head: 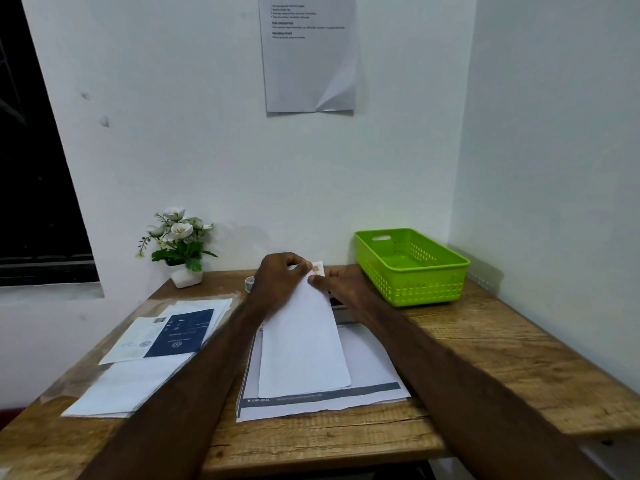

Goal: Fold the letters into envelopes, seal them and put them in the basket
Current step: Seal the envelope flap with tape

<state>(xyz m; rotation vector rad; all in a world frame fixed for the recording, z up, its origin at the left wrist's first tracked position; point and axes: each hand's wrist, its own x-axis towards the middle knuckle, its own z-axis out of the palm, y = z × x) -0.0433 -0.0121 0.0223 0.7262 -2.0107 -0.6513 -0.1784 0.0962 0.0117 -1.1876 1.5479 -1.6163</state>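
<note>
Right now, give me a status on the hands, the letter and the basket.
Left hand and right hand both pinching far end of white envelope. Envelope lying on letter stack. Green basket empty, unobstructed.

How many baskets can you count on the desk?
1: the green basket at the desk's far right corner, against the wall. None seems hidden.

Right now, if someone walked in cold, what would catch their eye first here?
Probably the bright green basket at the table's far right corner, apparently empty. Next, both hands meeting mid-table: the left hand and right hand pinch the far end of a long white folded paper. A white flower pot sits far left.
</note>
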